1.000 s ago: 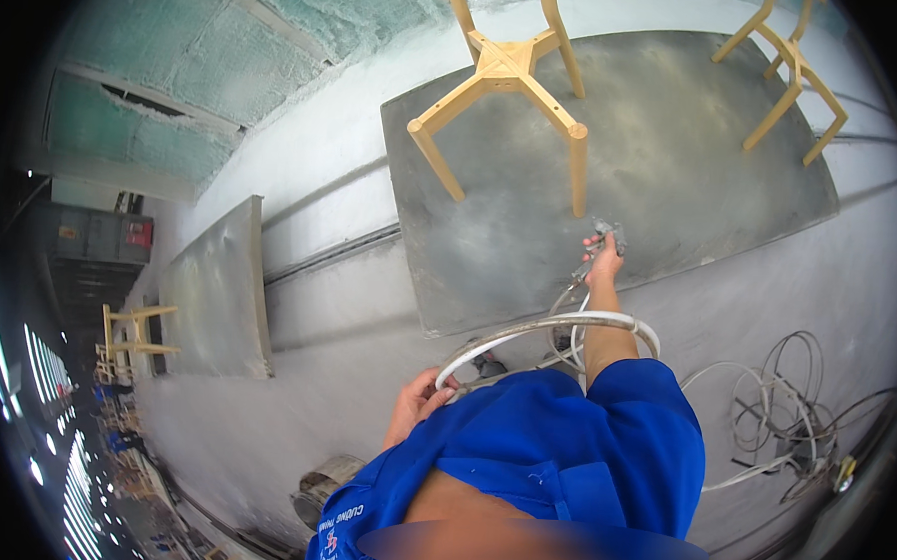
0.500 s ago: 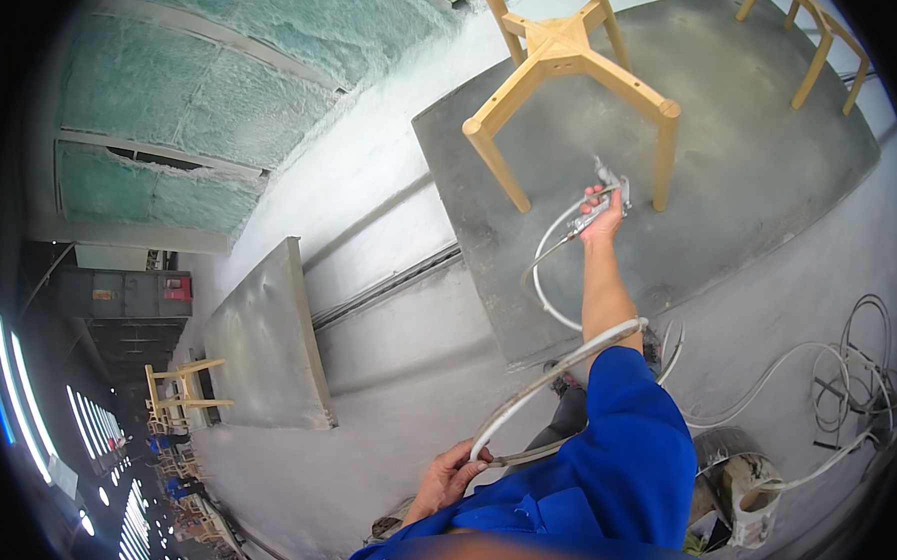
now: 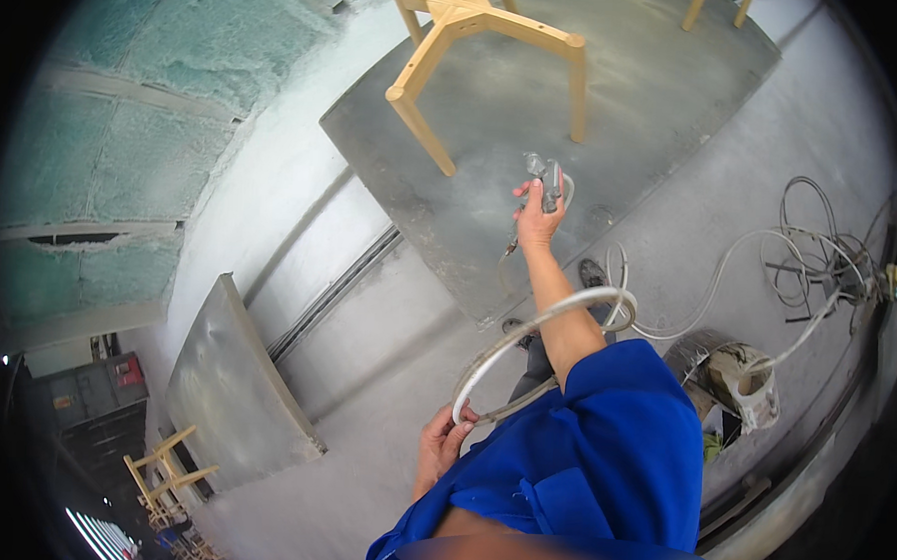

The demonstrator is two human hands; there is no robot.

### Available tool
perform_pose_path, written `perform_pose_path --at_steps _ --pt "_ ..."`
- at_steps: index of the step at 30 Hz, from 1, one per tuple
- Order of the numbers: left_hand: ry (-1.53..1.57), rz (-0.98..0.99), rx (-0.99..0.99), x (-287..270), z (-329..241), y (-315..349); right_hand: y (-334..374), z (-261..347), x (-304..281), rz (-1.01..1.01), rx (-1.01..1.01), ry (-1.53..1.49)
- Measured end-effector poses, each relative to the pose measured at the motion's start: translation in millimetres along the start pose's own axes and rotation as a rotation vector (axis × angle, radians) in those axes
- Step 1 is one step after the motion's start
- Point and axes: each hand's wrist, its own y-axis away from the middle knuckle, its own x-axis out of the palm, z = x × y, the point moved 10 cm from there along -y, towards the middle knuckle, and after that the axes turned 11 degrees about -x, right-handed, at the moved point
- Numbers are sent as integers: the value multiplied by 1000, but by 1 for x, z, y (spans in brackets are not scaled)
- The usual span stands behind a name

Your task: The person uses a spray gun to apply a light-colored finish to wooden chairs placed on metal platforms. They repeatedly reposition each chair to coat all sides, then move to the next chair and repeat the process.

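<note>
My right hand (image 3: 539,224) is wrapped round a metal spray gun (image 3: 550,187), its nozzle end pointing away from me. A pale wooden chair frame (image 3: 460,10) stands just beyond it, legs on a large grey board (image 3: 375,127). The gun and the nearest legs are apart. Close to my body, my left hand (image 3: 443,445) is closed on a looped white and greyish hose (image 3: 500,357). This loop arches over my right forearm.
To the right, more hose lies coiled on the floor (image 3: 789,265) beside a dirty bucket (image 3: 749,385). A second grey board (image 3: 239,371) and another wooden frame (image 3: 170,468) are at the left. Teal, fibrous-looking panels (image 3: 124,146) line the far left. Wooden legs (image 3: 694,10) show at the upper right.
The view has swung, so the chair frame sits further left and higher. My right hand has turned the spray gun and brought it nearer. Both hands keep their holds.
</note>
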Motion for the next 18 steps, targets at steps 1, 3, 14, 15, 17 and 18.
perform_pose_path --at_steps 1,3,14,15,17,18 --pt "-57 34 -11 -1 -1 0 7 23 -1 11 -79 3" --pt "-190 94 31 0 -6 2 11 62 -8 -36 -191 -26" --pt "-472 134 219 20 -27 16 36 5 -125 -565 221 29" --pt "-432 131 194 24 -24 18 37 0 -126 -532 216 12" --pt "-398 101 186 33 -17 32 47 -5 -133 -499 247 6" --pt "-324 94 136 36 -10 37 47 -7 -124 -399 280 -40"
